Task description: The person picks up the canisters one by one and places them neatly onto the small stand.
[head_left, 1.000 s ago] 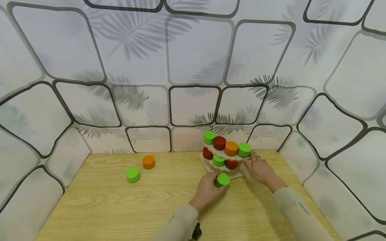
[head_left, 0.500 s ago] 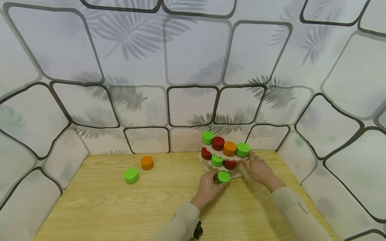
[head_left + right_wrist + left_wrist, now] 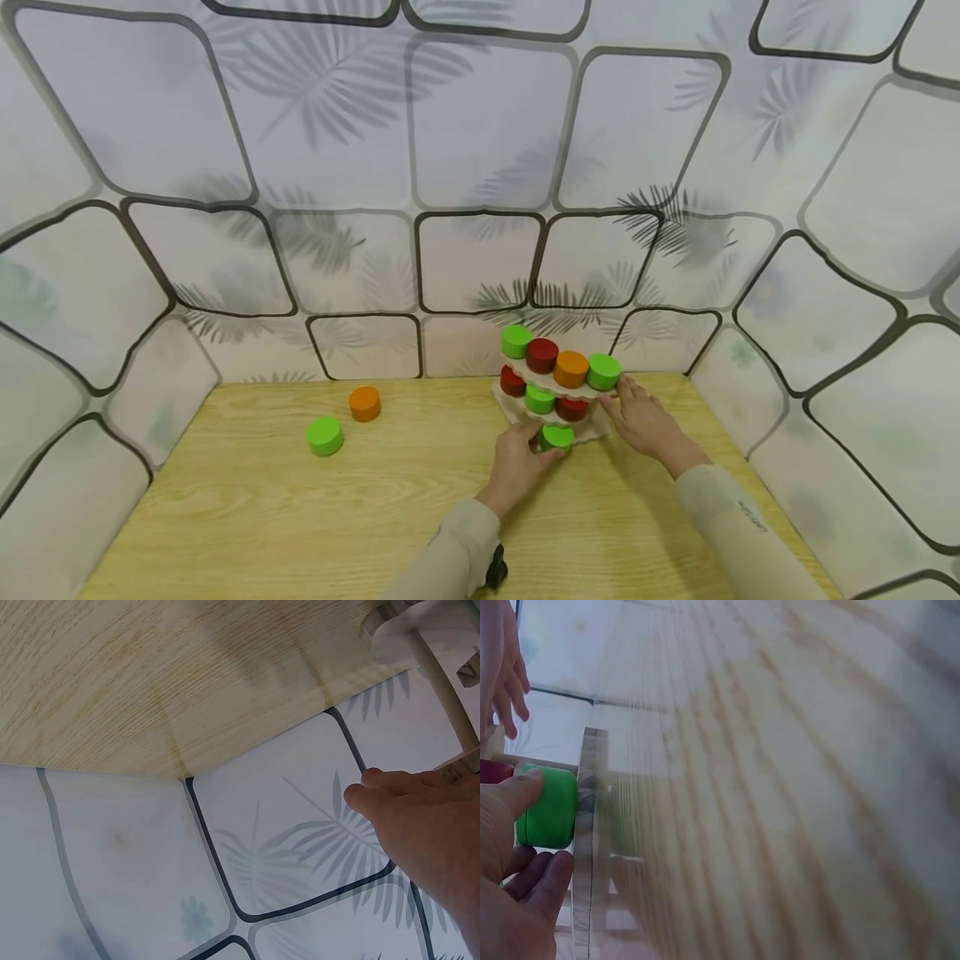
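Observation:
A tiered wooden stand (image 3: pixel 596 431) with wavy-edged boards stands at the back right, bearing round blocks on its upper levels. My left hand (image 3: pixel 517 468) pinches a green round block (image 3: pixel 557 437) at the front of the lowest board. In the left wrist view, thumb and fingers hold this green block (image 3: pixel 553 808) from two sides, right against the board (image 3: pixel 590 825). At the stand's right side, my right hand (image 3: pixel 651 427) touches the end of the top board with fingers extended. The right wrist view shows that hand (image 3: pixel 424 825) beside the stand's post (image 3: pixel 442 690).
On the top board sit green, dark red (image 3: pixel 542 355) and orange (image 3: pixel 572 369) blocks; the middle level has red and green (image 3: pixel 540 399) ones. A green block (image 3: pixel 325 436) and an orange block (image 3: pixel 365 403) lie on the table (image 3: pixel 300 517) at left. Patterned cloth walls (image 3: pixel 480 267) enclose it.
My left hand has moved the green block slightly forward, further under the middle level onto the lowest board. The right hand stays at the stand's right side.

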{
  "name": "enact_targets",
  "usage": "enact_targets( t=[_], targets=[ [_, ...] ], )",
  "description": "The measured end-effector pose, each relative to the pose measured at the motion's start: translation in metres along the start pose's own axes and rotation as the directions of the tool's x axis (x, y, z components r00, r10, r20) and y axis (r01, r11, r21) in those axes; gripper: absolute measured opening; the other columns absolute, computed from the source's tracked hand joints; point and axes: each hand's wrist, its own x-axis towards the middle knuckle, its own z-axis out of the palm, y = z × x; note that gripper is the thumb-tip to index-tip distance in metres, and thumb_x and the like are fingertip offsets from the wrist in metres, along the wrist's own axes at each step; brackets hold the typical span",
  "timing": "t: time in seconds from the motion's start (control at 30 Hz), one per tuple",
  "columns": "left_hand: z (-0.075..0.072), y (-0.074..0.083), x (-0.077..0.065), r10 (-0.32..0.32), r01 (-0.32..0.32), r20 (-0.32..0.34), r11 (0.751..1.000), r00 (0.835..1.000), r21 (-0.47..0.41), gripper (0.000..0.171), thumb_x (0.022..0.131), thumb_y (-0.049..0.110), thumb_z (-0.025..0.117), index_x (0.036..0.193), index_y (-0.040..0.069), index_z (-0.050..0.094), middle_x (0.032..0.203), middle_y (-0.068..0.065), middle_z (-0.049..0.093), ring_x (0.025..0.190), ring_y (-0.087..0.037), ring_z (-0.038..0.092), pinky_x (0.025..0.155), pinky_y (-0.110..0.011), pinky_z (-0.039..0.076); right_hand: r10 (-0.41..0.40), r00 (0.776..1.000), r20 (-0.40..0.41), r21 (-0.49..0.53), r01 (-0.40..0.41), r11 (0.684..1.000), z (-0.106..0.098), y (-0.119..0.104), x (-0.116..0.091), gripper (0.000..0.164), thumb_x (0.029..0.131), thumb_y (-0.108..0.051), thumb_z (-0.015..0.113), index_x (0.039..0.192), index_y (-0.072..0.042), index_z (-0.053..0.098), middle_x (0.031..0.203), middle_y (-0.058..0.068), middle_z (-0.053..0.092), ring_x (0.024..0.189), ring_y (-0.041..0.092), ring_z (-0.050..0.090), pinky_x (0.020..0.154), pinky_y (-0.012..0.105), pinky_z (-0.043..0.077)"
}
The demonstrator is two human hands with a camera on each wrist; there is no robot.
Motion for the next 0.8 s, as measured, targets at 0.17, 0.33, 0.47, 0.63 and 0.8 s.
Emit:
enact_targets(
  t=[0.17, 0.33, 0.47, 0.63, 0.8],
  targets=[
    [0.0029, -0.0008, 0.0032, 0.024, -0.023, -0.031, 1.000, 0.999, 0.014, 0.028, 0.086, 0.018, 0.089, 0.108, 0.005, 0.077, 0.089, -0.013, 0.069, 0.082, -0.027, 0.065, 0.067, -0.017, 0.044, 0.004, 1.000, 0.002, 0.000, -0.004, 1.000, -0.0005, -0.0006, -0.0002, 0.080, 0.116, -0.047, 0.024, 0.158, 0.021, 0.017, 0.163, 0.044, 0.023, 0.150, 0.061, 0.027, 0.122, 0.074, 0.023],
    [0.0050, -0.0019, 0.0049, 0.025, -0.023, -0.050, 0.999, 0.998, 0.040, 0.024, 0.085, 0.019, 0.090, 0.098, 0.006, 0.076, 0.085, -0.013, 0.069, 0.078, -0.025, 0.064, 0.065, -0.017, 0.042, 0.006, 1.000, 0.006, 0.004, -0.006, 1.000, 0.0000, -0.0008, -0.0001, 0.080, 0.116, -0.047, 0.025, 0.158, 0.020, 0.016, 0.163, 0.043, 0.023, 0.150, 0.061, 0.027, 0.123, 0.073, 0.023],
    [0.0064, -0.0023, 0.0062, 0.017, -0.014, -0.052, 0.998, 0.999, 0.054, 0.024, 0.084, 0.021, 0.091, 0.095, 0.007, 0.075, 0.084, -0.011, 0.068, 0.074, -0.015, 0.057, 0.065, -0.016, 0.041, 0.003, 1.000, 0.000, 0.013, -0.003, 1.000, 0.0003, -0.0003, -0.0005, 0.079, 0.116, -0.046, 0.025, 0.158, 0.020, 0.016, 0.163, 0.043, 0.024, 0.150, 0.061, 0.027, 0.123, 0.073, 0.022],
    [0.0082, -0.0032, 0.0079, 0.015, -0.012, -0.049, 0.998, 0.999, 0.061, 0.024, 0.084, 0.022, 0.091, 0.094, 0.007, 0.074, 0.083, -0.011, 0.068, 0.074, -0.008, 0.050, 0.064, -0.017, 0.040, 0.002, 1.000, -0.011, 0.014, -0.001, 1.000, 0.0010, 0.0002, -0.0008, 0.078, 0.116, -0.045, 0.025, 0.158, 0.020, 0.017, 0.162, 0.044, 0.025, 0.150, 0.061, 0.028, 0.123, 0.073, 0.022],
    [0.0071, -0.0025, 0.0069, 0.030, -0.027, -0.054, 0.998, 0.998, 0.051, 0.026, 0.084, 0.021, 0.091, 0.098, 0.005, 0.076, 0.085, -0.012, 0.068, 0.076, -0.017, 0.059, 0.065, -0.017, 0.042, 0.003, 1.000, -0.008, 0.017, -0.003, 1.000, 0.0011, -0.0002, -0.0010, 0.078, 0.116, -0.045, 0.026, 0.158, 0.020, 0.016, 0.162, 0.044, 0.024, 0.150, 0.062, 0.028, 0.123, 0.073, 0.022]
  ],
)
